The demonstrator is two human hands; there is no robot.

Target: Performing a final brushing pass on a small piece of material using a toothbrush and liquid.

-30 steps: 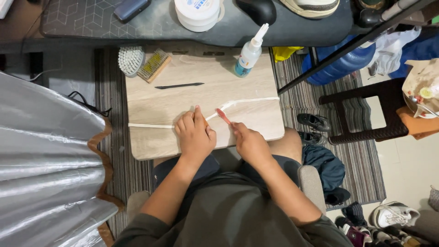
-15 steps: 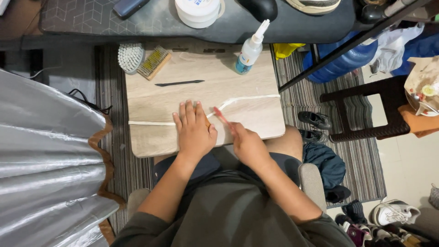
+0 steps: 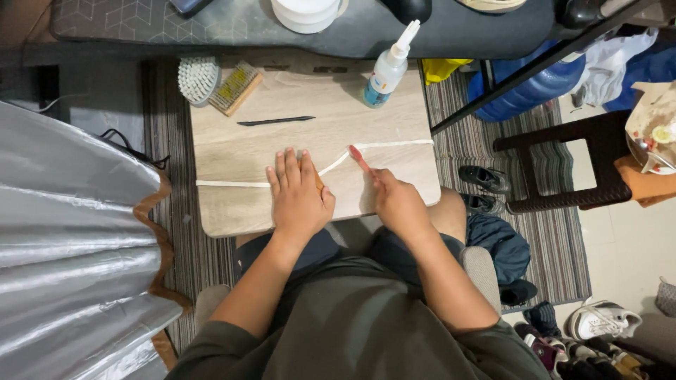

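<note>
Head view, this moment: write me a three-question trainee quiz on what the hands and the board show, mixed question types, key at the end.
1. True or false: the left hand lies flat, palm down, on the white strip that crosses the wooden board.
2. Which thing does the right hand hold? A) the black pen-like tool B) a red-tipped tool C) the spray bottle
3. Fill in: at the board's far left corner, beside the round white brush, lies a wooden-backed ____.

Key
1. True.
2. B; its tip meets the strip.
3. Brush; the black tool lies untouched on the board.
</note>
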